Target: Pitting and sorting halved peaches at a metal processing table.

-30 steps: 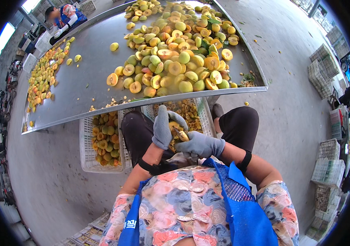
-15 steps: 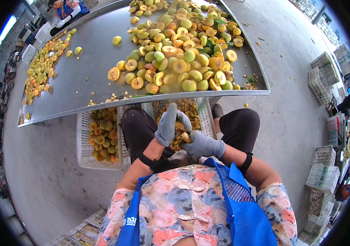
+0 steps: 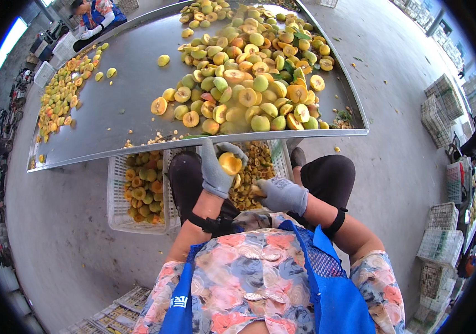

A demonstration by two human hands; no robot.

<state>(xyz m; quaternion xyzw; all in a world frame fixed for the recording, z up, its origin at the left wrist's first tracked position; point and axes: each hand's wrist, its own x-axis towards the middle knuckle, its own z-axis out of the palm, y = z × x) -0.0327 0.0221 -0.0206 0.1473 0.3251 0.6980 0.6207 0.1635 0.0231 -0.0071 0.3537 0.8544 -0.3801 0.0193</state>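
Observation:
My left hand (image 3: 214, 170), in a grey glove, holds a yellow-orange peach half (image 3: 230, 163) cut side up, just below the edge of the steel table (image 3: 132, 106). My right hand (image 3: 282, 194), also gloved, is closed around something small near its fingertips; I cannot tell what it is. Both hands hover over a white crate of peach pits and scraps (image 3: 254, 167) between my knees. A big heap of whole and halved peaches (image 3: 249, 72) lies on the table ahead.
A second white crate with whole peaches (image 3: 137, 189) stands under the table at my left. Another person (image 3: 96, 14) works at the table's far end beside a row of halved fruit (image 3: 59, 94). Stacked empty crates (image 3: 441, 106) stand at the right on the concrete floor.
My left hand has risen a little and turned, so the peach half's cut face now shows. My right hand has dropped slightly away from it toward the scrap crate.

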